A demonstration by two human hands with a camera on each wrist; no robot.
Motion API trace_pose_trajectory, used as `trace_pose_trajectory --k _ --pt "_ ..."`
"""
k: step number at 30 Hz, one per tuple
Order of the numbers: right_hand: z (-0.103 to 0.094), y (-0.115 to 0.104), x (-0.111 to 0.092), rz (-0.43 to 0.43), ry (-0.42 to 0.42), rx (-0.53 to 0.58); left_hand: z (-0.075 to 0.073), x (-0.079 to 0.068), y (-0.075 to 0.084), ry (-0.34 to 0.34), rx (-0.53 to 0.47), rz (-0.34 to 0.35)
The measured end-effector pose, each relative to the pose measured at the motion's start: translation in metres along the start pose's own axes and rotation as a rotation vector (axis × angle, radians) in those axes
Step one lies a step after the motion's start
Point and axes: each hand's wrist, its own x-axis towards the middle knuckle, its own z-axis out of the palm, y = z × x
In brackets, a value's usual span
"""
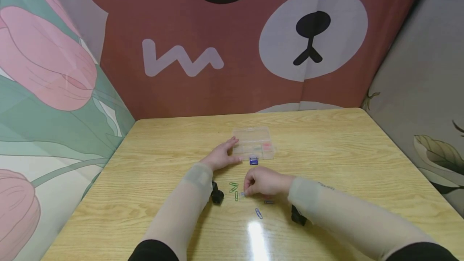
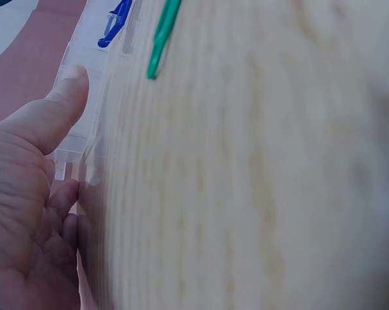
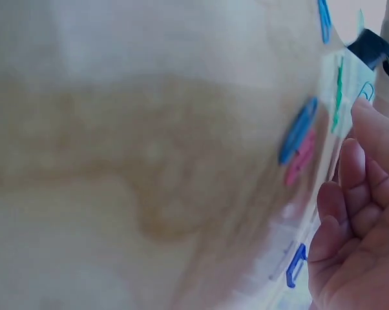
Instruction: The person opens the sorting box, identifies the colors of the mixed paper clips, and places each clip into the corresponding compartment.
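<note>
My left hand [image 1: 222,155] rests at the left side of a clear plastic box [image 1: 250,136], thumb and fingers extended and spread. In the left wrist view its thumb [image 2: 62,106] lies along the box wall. My right hand [image 1: 267,181] is low over the table before the box, with a light blue paper clip [image 3: 367,91] pinched at the thumb and fingertip. Its other fingers are curled. Left of it lie several green paper clips [image 1: 236,195]. Under and beside the hand are a blue paper clip [image 3: 298,130] and a pink paper clip [image 3: 300,158].
Another blue paper clip [image 1: 258,213] lies nearer the front of the wooden table [image 1: 174,148]. The box has its lid raised at the back, a blue latch [image 1: 253,160] at its front and pink pieces [image 1: 266,146] in a right compartment. A printed cloth [image 1: 232,92] hangs behind.
</note>
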Motion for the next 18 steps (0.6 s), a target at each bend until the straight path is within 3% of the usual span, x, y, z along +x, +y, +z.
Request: trace_pose_trajectory --k 12,18 --pt "-0.026 0.004 0.003 0.102 0.110 0.061 -0.001 -0.001 0.002 -0.004 0.010 0.019" --pt "-0.039 0.012 0.009 0.101 0.185 0.020 -0.002 -0.001 0.002 -0.014 -0.007 -0.001"
